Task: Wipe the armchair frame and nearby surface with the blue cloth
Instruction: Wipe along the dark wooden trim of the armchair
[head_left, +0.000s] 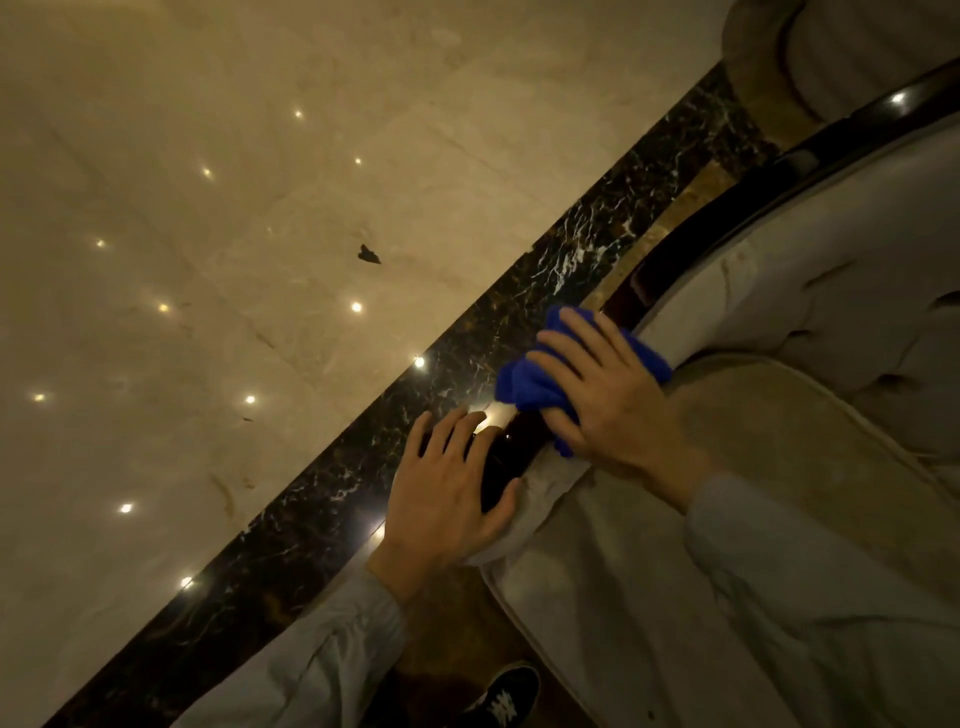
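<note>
Blue microfibre, the blue cloth (540, 384) is being pressed by the right hand (608, 395) onto the dark glossy armchair frame (524, 436), at the front end of the padded arm. It is bunched under spread, nearly straight fingers; nothing is being pinched. The frame is being steadied by the left hand (447, 499), laid flat with relaxed fingers. The cloth is judged soft, light and yielding, best kept under the palm; the lacquered wood is probably hard and slippery.
</note>
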